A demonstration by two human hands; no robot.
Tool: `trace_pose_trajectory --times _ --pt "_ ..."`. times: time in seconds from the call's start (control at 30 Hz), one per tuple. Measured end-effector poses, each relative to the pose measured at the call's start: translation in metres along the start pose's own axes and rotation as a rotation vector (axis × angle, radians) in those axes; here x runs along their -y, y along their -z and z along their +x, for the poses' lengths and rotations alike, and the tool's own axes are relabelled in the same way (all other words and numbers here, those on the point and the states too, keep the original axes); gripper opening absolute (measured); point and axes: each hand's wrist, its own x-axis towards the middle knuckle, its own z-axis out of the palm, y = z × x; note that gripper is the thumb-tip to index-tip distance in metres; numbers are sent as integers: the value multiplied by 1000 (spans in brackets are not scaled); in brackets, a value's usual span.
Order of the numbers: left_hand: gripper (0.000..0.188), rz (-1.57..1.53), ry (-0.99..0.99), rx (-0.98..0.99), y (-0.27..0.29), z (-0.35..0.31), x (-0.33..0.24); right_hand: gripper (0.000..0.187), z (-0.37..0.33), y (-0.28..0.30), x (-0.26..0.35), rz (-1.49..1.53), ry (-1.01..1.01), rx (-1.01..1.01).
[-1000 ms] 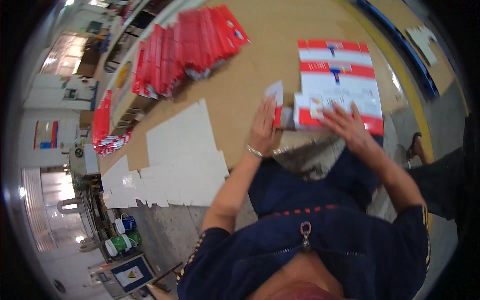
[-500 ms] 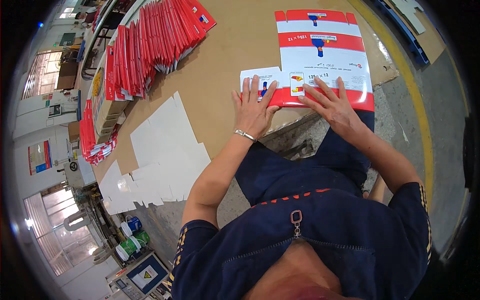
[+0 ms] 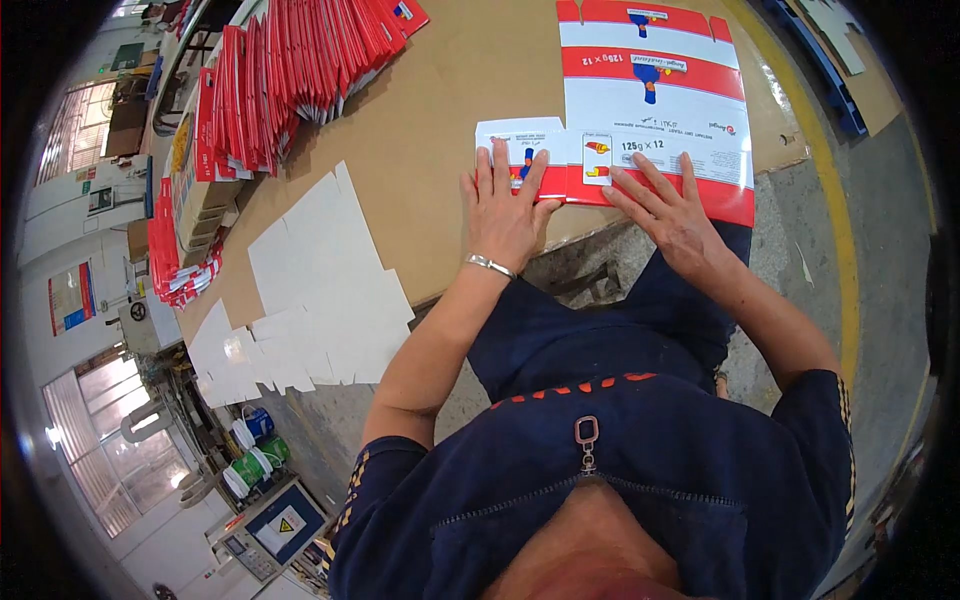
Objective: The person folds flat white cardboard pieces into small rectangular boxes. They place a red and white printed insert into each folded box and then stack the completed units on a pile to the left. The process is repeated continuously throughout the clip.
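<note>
A flat printed carton blank [image 3: 665,118], red and white with small blue figures, lies at the table's near right edge. My left hand [image 3: 507,212] rests on its narrower left flap, fingers spread and pointing away from me. On the larger panel, near the front red band, my right hand [image 3: 672,212] lies with its fingers apart. Both palms reach over the table's near edge. Neither hand grips anything; the fingers press flat on the card. A metal bracelet circles my left wrist.
Many folded red cartons [image 3: 300,75] stand packed in a fanned row at the back left. White card sheets [image 3: 325,265] lie on the brown tabletop [image 3: 440,130] left of my arm. A machine with a control panel [image 3: 280,525] and paint-like buckets [image 3: 255,465] stand at lower left.
The view has shifted slightly, so the table and stacks sit a little differently in it. Both hands stay spread on the carton blank, with hardly any movement over it.
</note>
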Motion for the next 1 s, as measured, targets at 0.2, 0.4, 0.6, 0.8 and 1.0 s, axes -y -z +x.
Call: trace_pose_trajectory --times 0.2,0.4,0.6,0.8,1.0 --pt "73 -187 147 88 -1 11 -3 76 -5 5 -5 34 24 26" --pt "84 -316 238 66 0 83 -1 69 -2 -5 -9 304 92 -199" --pt "68 -585 184 -3 -18 68 -13 36 -63 20 55 1392 -437 155" --pt "82 -1085 -20 126 36 -59 -65 41 -62 -6 68 1896 -1048 -338" --pt "98 -269 376 -90 62 -143 37 39 -25 38 -132 1228 -683 -120"
